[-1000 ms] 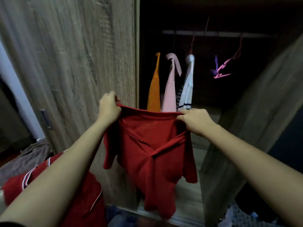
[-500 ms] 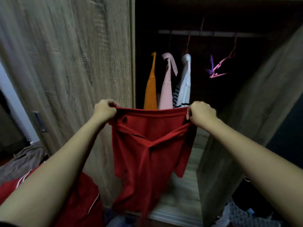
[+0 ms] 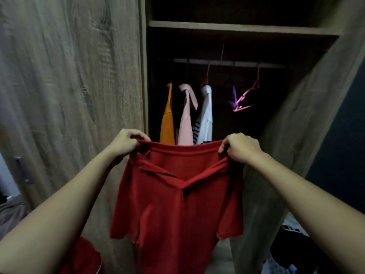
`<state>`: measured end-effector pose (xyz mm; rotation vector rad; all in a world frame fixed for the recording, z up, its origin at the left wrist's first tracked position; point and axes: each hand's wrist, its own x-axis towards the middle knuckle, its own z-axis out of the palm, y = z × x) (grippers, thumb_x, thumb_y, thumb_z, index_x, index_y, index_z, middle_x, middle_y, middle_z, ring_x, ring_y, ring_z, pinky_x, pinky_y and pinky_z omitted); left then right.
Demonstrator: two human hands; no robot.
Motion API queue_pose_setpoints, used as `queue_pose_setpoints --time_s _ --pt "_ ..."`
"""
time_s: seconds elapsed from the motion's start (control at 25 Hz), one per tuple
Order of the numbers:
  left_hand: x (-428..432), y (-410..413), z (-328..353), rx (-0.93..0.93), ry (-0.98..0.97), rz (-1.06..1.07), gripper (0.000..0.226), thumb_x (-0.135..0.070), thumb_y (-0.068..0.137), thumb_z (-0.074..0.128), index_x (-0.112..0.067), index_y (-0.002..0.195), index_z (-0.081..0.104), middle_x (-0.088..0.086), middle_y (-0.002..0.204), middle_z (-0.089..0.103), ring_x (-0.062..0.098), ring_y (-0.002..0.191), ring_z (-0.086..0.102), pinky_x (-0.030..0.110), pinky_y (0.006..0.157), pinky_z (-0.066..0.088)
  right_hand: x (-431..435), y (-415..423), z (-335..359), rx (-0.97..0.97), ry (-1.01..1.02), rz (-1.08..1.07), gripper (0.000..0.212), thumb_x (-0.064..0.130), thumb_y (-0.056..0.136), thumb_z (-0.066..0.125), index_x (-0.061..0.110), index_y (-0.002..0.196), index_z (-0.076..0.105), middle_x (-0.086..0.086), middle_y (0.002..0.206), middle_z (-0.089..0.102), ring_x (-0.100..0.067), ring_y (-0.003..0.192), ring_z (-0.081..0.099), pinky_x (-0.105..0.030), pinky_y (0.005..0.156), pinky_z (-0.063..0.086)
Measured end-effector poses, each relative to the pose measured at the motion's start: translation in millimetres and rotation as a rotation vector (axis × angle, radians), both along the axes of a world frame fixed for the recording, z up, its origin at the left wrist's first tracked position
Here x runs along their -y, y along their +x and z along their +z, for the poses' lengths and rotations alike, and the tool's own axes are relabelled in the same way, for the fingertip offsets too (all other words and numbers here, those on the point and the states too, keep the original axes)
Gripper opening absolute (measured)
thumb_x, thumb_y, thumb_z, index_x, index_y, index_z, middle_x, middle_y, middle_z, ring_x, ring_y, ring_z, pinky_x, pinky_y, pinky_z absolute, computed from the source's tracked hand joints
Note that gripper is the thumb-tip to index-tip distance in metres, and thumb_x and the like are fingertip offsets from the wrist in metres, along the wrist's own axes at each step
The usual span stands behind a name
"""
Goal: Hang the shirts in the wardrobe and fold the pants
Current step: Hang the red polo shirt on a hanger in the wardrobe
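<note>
A red collared shirt (image 3: 177, 204) hangs spread out in front of the open wardrobe. My left hand (image 3: 126, 142) pinches its left shoulder edge and my right hand (image 3: 240, 150) pinches its right shoulder edge, both at the same height. Behind the shirt, on the rail (image 3: 227, 63), hang an orange shirt (image 3: 167, 119), a pink shirt (image 3: 186, 117) and a white striped shirt (image 3: 205, 115). An empty pink hanger (image 3: 246, 95) and a purple hanger (image 3: 234, 97) hang further right on the rail.
The left wardrobe door (image 3: 69, 86) is closed; the right door (image 3: 296, 145) stands open toward me. A shelf (image 3: 237, 29) runs above the rail. Red clothing (image 3: 83, 258) lies at lower left and dark clothing (image 3: 292, 244) at lower right.
The shirt has been pulled wider and straighter between my hands. The view has tilted up, showing the shelf above the rail.
</note>
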<state>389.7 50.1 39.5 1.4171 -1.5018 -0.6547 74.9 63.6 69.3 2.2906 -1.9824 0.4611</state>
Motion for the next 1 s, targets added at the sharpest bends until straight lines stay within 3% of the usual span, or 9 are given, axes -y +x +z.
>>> queue_pose_setpoints --time_s 0.16,0.32,0.44,0.52,0.6,0.64,0.72,0.92,1.0 --pt "12.1 -24.6 13.6 -0.141 -0.025 -0.083 0.058 0.028 0.062 0.029 -0.015 0.055 0.068 0.000 0.048 0.064 0.011 0.042 0.057 0.015 0.041 0.042 3.4 -33.3 4.6 0.062 -0.023 -0.034 0.036 0.004 0.077 0.053 0.035 0.079 0.070 0.000 0.113 0.066 -0.027 0.106 0.061 -0.032 0.084 0.047" --pt "35.4 -51.0 19.2 -0.012 -0.013 -0.218 0.057 0.024 0.061 0.034 -0.019 0.058 0.072 0.001 0.055 0.067 0.018 0.053 0.058 0.022 0.054 0.043 16.3 -71.2 14.8 0.121 0.058 0.069 0.050 -0.006 0.070 0.044 0.039 0.067 0.065 0.005 0.116 0.065 -0.020 0.106 0.061 -0.031 0.090 0.050" --pt "45.5 -81.0 28.1 -0.052 0.014 -0.267 0.048 0.020 0.062 0.037 -0.017 0.060 0.069 -0.001 0.047 0.061 0.010 0.037 0.051 0.013 0.039 0.037 22.6 -93.5 30.3 0.165 0.145 0.157 0.058 -0.014 0.068 0.037 0.024 0.092 0.073 0.001 0.125 0.059 -0.019 0.113 0.057 -0.030 0.094 0.049" --pt "49.5 -98.8 37.4 -0.144 -0.006 -0.307 0.036 0.006 0.054 0.042 -0.016 0.058 0.071 0.000 0.045 0.059 0.008 0.033 0.047 0.011 0.036 0.033 27.1 -103.9 41.3 0.228 0.134 0.157 0.059 -0.015 0.069 0.035 0.019 0.102 0.071 0.002 0.125 0.056 -0.022 0.104 0.061 -0.037 0.079 0.056" --pt "61.5 -114.9 46.4 -0.299 -0.008 -0.412 0.036 -0.004 0.050 0.043 -0.017 0.063 0.075 0.003 0.055 0.065 0.011 0.044 0.057 0.016 0.046 0.042 33.0 -114.9 51.3 0.338 0.110 0.164 0.058 -0.015 0.070 0.034 0.014 0.108 0.067 0.000 0.123 0.056 -0.023 0.088 0.063 -0.031 0.056 0.053" --pt "68.5 -123.6 51.0 -0.394 0.017 -0.468 0.035 -0.009 0.055 0.043 -0.014 0.068 0.075 0.004 0.062 0.069 0.014 0.054 0.063 0.019 0.054 0.048 36.3 -117.5 55.1 0.363 0.099 0.171 0.058 -0.014 0.070 0.035 0.013 0.110 0.066 -0.002 0.122 0.057 -0.025 0.084 0.063 -0.030 0.053 0.051" --pt "83.6 -147.8 61.8 -0.450 0.043 -0.474 0.032 -0.021 0.064 0.045 -0.012 0.080 0.072 0.002 0.068 0.071 0.015 0.063 0.069 0.022 0.065 0.050 44.7 -117.6 59.0 0.280 0.073 0.167 0.057 -0.009 0.069 0.039 0.014 0.114 0.065 -0.004 0.119 0.058 -0.029 0.086 0.066 -0.036 0.058 0.057" --pt "137.9 -226.7 89.8 -0.365 -0.167 -0.258 0.019 -0.014 0.090 0.051 -0.004 0.092 0.068 0.000 0.069 0.067 0.009 0.057 0.065 0.015 0.054 0.050 70.3 -111.7 54.5 0.029 0.081 0.195 0.059 0.005 0.061 0.043 0.011 0.116 0.064 -0.011 0.120 0.059 -0.029 0.097 0.066 -0.042 0.085 0.056" --pt "168.2 -248.5 100.7 -0.231 -0.232 -0.144 0.029 -0.022 0.086 0.054 -0.007 0.107 0.068 0.004 0.085 0.070 0.016 0.080 0.067 0.025 0.074 0.054 79.7 -116.6 56.9 -0.018 0.067 0.188 0.056 0.006 0.062 0.044 0.011 0.114 0.065 -0.012 0.120 0.060 -0.029 0.106 0.062 -0.041 0.093 0.052"
